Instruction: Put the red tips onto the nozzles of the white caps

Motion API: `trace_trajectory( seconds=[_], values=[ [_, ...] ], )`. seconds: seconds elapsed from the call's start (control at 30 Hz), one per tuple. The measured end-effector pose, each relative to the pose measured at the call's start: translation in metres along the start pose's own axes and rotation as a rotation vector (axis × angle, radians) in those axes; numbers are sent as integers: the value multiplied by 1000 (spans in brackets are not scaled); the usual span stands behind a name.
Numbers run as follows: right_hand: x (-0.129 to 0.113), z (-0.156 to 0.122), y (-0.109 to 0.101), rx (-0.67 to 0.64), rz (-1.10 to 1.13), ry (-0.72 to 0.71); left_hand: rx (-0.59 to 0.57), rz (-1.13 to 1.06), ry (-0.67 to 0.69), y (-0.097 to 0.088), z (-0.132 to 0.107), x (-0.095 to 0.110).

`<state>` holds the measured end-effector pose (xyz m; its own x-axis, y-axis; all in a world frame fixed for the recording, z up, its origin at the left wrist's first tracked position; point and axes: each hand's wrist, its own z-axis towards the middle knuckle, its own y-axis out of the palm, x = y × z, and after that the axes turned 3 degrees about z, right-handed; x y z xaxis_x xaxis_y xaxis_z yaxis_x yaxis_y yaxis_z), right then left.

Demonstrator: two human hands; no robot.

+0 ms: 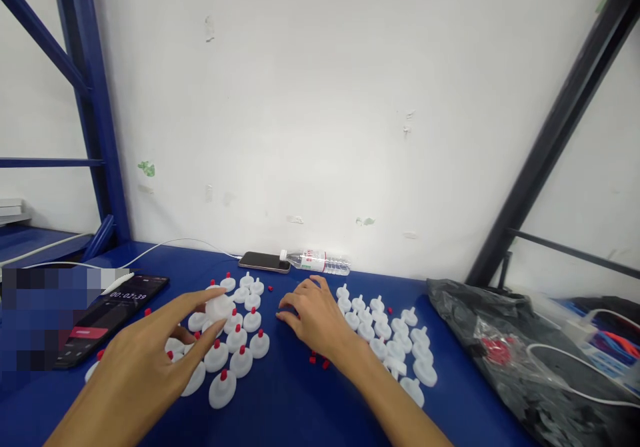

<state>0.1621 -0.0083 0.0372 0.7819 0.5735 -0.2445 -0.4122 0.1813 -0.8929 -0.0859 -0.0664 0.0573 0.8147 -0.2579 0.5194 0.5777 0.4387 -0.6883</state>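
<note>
My left hand (150,340) pinches a white nozzle lid (219,306) between thumb and fingers, above a group of similar lids. Many in that group, such as a capped lid (223,388) near the front, stand on the table with small red caps on their spouts. My right hand (314,310) hovers over the middle of the table, fingers bent and a gap between thumb and index finger, with nothing visible in it. Loose red caps (313,358) lie just below its wrist. To the right sit several white nozzle lids (383,328) with bare spouts, partly hidden by my right forearm.
A phone (264,262) and a clear plastic bottle (320,262) lie along the wall. A larger phone (115,314) showing a timer is at left. Black plastic sheeting (465,327) with a bag of red pieces (497,349) covers the right side. Metal posts flank the blue table (295,407).
</note>
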Motion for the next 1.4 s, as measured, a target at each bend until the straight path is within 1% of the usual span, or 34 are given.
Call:
trace_trajectory(
  seconds=[0.1,0.2,0.3,0.4,0.53,0.6,0.73,0.77,0.8,0.97,1.13,1.3,1.4],
  values=[
    [1,0,7,-49,-47,-7,3,0,54,0,4,-6],
    [0,0,11,-84,-49,2,-18,-48,82,7,6,-11],
    [0,1,12,-83,0,17,-24,-80,98,14,8,-16],
    [1,1,9,-53,107,46,-27,-45,148,19,8,-24],
    [-3,2,-2,-3,332,101,-47,-5,228,26,9,-34],
    [-7,3,-6,6,489,122,-63,11,289,28,9,-36],
    [-13,3,-4,-42,1058,176,-91,85,416,28,10,-35],
    [-13,3,-2,-60,1166,184,-95,96,434,28,10,-34],
    [-13,3,1,-73,1227,188,-103,107,442,28,9,-34],
    [-14,3,9,-75,1325,251,-86,149,460,31,6,-36],
    [-16,2,8,-72,1427,246,-26,217,510,35,6,-39],
    [-17,3,9,-57,1433,232,27,268,560,39,7,-46],
    [-19,3,10,-50,1446,247,14,275,571,40,6,-49]
  ],
)
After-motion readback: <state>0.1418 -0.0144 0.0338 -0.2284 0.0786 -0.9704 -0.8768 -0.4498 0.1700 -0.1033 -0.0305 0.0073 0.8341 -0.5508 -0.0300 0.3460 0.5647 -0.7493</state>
